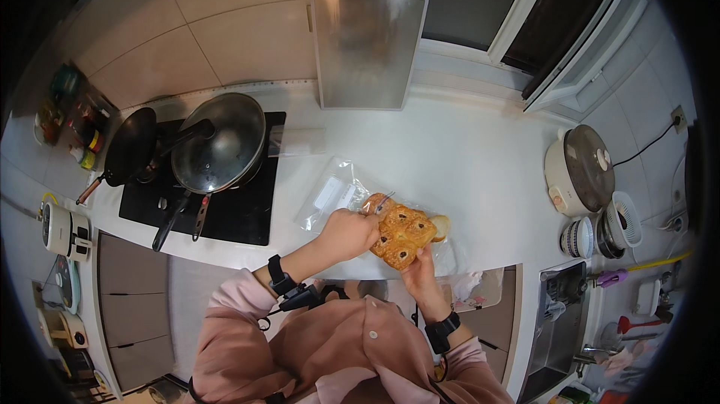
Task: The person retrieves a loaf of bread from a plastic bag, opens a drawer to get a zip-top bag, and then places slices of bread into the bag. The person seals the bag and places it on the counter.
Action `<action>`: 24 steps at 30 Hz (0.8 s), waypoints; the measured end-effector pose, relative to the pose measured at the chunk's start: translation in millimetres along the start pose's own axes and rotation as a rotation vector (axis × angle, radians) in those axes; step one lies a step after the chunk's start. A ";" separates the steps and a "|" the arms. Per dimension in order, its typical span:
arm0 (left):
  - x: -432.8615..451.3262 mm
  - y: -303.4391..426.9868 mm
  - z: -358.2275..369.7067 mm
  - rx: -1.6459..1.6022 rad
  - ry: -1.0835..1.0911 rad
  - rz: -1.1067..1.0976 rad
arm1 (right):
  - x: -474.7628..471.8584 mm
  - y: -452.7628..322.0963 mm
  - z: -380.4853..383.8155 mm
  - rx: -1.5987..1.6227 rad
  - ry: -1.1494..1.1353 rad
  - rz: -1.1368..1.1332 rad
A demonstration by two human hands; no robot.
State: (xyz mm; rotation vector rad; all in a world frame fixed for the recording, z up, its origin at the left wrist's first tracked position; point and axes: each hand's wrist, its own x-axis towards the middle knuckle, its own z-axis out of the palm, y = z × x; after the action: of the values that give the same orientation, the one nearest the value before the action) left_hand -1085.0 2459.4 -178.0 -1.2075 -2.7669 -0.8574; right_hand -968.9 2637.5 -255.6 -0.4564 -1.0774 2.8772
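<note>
A golden loaf of pull-apart bread, dotted with dark bits, is between my two hands above the counter's front edge. My left hand grips the loaf's upper left side near a clear plastic bag; its fingertips are partly hidden. From below, my right hand holds the lower right corner, thumb against the crust. A pale piece of bread shows behind the loaf's right side. The clear zip bag with white label patches lies on the counter by my left hand, and more clear plastic spreads under the bread.
At left, a lidded pan and a black wok stand on the black cooktop. A metal-faced board leans on the back wall. An electric pot, bowls and the sink are at right.
</note>
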 end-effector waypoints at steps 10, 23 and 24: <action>5.3 17.5 -12.4 -0.010 0.112 0.084 | 1.5 8.5 5.1 0.115 -0.118 0.005; 16.4 37.1 -29.5 0.117 0.278 0.192 | 15.9 12.7 10.9 -0.393 -0.186 -0.461; 16.9 37.0 -30.3 0.128 0.283 0.195 | 16.1 14.5 13.7 -0.402 -0.176 -0.465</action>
State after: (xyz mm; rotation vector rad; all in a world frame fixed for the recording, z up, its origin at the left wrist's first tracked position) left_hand -1078.1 2476.7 -130.8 -1.2034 -2.3969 -0.7547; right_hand -987.2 2619.9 -259.4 0.0471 -1.5558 2.3284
